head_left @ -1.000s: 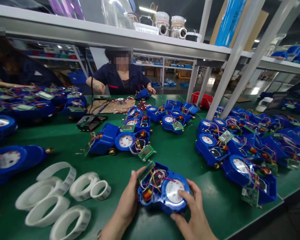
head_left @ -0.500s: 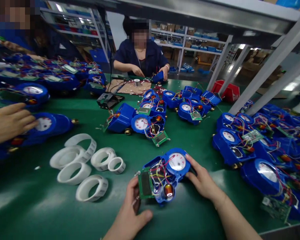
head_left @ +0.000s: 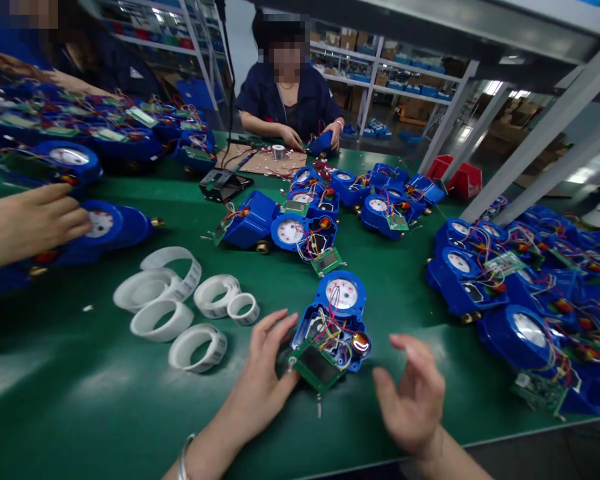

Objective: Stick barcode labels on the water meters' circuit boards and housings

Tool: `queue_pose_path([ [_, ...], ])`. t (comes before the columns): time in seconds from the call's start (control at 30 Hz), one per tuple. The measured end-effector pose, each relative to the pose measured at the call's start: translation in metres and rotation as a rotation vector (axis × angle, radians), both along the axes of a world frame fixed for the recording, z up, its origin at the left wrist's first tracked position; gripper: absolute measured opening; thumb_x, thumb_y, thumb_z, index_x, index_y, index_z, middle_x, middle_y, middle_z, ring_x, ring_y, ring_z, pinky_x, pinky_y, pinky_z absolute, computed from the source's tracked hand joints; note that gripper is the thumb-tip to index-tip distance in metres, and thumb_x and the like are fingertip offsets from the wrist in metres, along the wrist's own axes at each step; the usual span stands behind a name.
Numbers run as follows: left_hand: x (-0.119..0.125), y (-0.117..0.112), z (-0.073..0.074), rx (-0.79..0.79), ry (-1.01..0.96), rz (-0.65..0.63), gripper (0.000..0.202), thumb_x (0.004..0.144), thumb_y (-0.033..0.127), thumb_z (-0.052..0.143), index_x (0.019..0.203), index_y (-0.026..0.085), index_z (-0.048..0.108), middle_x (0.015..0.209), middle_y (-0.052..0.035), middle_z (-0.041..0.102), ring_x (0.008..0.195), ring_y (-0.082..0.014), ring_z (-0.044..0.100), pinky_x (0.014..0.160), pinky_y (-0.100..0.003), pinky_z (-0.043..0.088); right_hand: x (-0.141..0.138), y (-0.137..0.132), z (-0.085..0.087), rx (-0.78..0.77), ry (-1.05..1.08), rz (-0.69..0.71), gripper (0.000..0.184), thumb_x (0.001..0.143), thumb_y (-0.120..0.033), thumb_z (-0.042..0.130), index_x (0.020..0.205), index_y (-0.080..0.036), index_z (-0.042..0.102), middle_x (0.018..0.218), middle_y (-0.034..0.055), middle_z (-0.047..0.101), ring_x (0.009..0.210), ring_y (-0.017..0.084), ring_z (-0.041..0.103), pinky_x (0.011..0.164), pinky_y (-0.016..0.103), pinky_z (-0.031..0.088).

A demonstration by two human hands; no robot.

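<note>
A blue water meter [head_left: 310, 322] with an open housing lies on the green table in front of me. It has a round white dial [head_left: 341, 293], coloured wires, a copper-coloured coil [head_left: 361, 343] and a green display board [head_left: 320, 365] hanging over its near edge. My left hand [head_left: 265, 367] holds the meter's left side, fingers along the housing and thumb by the board's corner. To the right, my right hand [head_left: 413, 393] is apart from the meter, with fingers and thumb open and nothing between them.
Rolls of white labels [head_left: 197, 348] lie left of the meter. Several similar blue meters [head_left: 287, 230] stand ahead, with more crowded at right [head_left: 530, 333] and far left. A co-worker's hand [head_left: 40, 220] touches a meter at left. Another person [head_left: 290, 93] works across the table.
The meter has turned so its dial points away from me and its board toward me. My right hand has let go and moved off it. The view has shifted slightly.
</note>
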State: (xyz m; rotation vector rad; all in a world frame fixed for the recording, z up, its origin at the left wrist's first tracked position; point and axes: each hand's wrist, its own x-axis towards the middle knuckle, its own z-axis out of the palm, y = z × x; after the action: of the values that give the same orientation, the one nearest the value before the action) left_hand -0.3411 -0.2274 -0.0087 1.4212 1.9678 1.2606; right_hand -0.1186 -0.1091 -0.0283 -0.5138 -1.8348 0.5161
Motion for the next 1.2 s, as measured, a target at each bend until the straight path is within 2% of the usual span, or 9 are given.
queue_pose_path([
  [0.07, -0.001, 0.002, 0.0, 0.025, 0.03, -0.039, 0.06, 0.086, 0.01, 0.055, 0.14, 0.032, 0.042, 0.149, -0.009, 0.034, 0.141, -0.0282, 0.039, 0.113, -0.053, 0.044, -0.005, -0.031, 0.002, 0.172, -0.034, 0.036, 0.085, 0.08, -0.02, 0.075, 0.149, -0.034, 0.028, 0.144, 0.0063, 0.052, 0.116, 0.026, 0.056, 0.104, 0.054, 0.043],
  [0.17, 0.002, 0.002, 0.0, 0.049, 0.054, -0.066, 0.055, 0.09, 0.012, 0.052, 0.14, 0.031, 0.041, 0.147, -0.0098, 0.039, 0.14, -0.0264, 0.042, 0.111, -0.05, 0.046, -0.02, -0.05, 0.007, 0.281, -0.155, -0.009, 0.073, 0.077, -0.018, 0.077, 0.137, -0.027, 0.036, 0.148, 0.0126, 0.048, 0.118, 0.03, 0.054, 0.104, 0.057, 0.036],
  [0.37, 0.012, -0.001, -0.004, 0.058, 0.083, -0.027, 0.049, 0.094, 0.019, 0.051, 0.14, 0.03, 0.041, 0.137, -0.0097, 0.052, 0.129, -0.0237, 0.054, 0.105, -0.043, 0.053, -0.034, -0.044, 0.016, 0.366, -0.19, -0.116, 0.042, 0.079, -0.009, 0.07, 0.109, -0.023, 0.046, 0.124, 0.0103, 0.067, 0.111, 0.026, 0.059, 0.102, 0.052, 0.031],
  [0.5, 0.018, -0.002, -0.004, 0.072, 0.104, 0.01, 0.049, 0.094, 0.019, 0.051, 0.141, 0.031, 0.039, 0.135, -0.009, 0.053, 0.124, -0.0225, 0.058, 0.095, -0.036, 0.058, -0.034, -0.044, 0.02, 0.373, -0.243, -0.124, 0.04, 0.079, -0.009, 0.069, 0.109, -0.022, 0.046, 0.117, 0.0118, 0.07, 0.108, 0.026, 0.062, 0.098, 0.052, 0.032],
  [0.7, 0.02, -0.008, 0.0, 0.114, 0.199, 0.029, 0.049, 0.094, 0.022, 0.055, 0.139, 0.034, 0.04, 0.133, -0.0068, 0.053, 0.126, -0.0218, 0.054, 0.107, -0.042, 0.05, -0.035, -0.046, 0.028, 0.335, -0.216, -0.072, 0.048, 0.078, -0.008, 0.069, 0.118, -0.021, 0.045, 0.117, 0.0099, 0.07, 0.108, 0.025, 0.062, 0.102, 0.051, 0.029],
  [0.8, 0.02, -0.011, 0.009, 0.155, 0.255, 0.061, 0.047, 0.094, 0.023, 0.057, 0.137, 0.033, 0.043, 0.134, -0.0065, 0.051, 0.127, -0.0209, 0.052, 0.107, -0.038, 0.048, -0.032, -0.046, 0.036, 0.061, -0.113, 0.016, 0.062, 0.077, -0.013, 0.072, 0.13, -0.022, 0.04, 0.121, 0.0096, 0.068, 0.109, 0.025, 0.063, 0.101, 0.048, 0.035],
  [0.9, 0.022, -0.006, 0.024, 0.225, 0.324, 0.069, 0.052, 0.091, 0.024, 0.062, 0.139, 0.034, 0.043, 0.139, -0.0056, 0.049, 0.133, -0.0229, 0.045, 0.114, -0.04, 0.039, -0.027, -0.038, 0.05, -0.484, 0.085, 0.165, 0.062, 0.081, -0.023, 0.072, 0.133, -0.027, 0.037, 0.119, 0.0077, 0.068, 0.107, 0.023, 0.065, 0.093, 0.043, 0.046],
  [1.03, 0.028, 0.015, 0.048, 0.273, 0.525, -0.06, 0.069, 0.089, 0.038, 0.065, 0.15, 0.028, 0.033, 0.149, -0.0091, 0.048, 0.141, -0.0295, 0.038, 0.117, -0.046, 0.029, -0.022, -0.016, 0.075, -1.136, 0.413, 0.422, 0.052, 0.085, -0.032, 0.07, 0.126, -0.029, 0.039, 0.103, 0.0027, 0.073, 0.095, 0.02, 0.07, 0.086, 0.038, 0.051],
  [1.2, 0.04, 0.05, 0.06, 0.29, 0.652, -0.143, 0.074, 0.089, 0.055, 0.059, 0.151, 0.026, 0.031, 0.146, -0.0088, 0.057, 0.135, -0.0296, 0.049, 0.117, -0.047, 0.017, -0.017, 0.0, 0.094, -1.521, 0.581, 0.545, 0.035, 0.083, -0.029, 0.071, 0.114, -0.024, 0.054, 0.098, 0.0041, 0.075, 0.089, 0.017, 0.07, 0.075, 0.029, 0.051],
])
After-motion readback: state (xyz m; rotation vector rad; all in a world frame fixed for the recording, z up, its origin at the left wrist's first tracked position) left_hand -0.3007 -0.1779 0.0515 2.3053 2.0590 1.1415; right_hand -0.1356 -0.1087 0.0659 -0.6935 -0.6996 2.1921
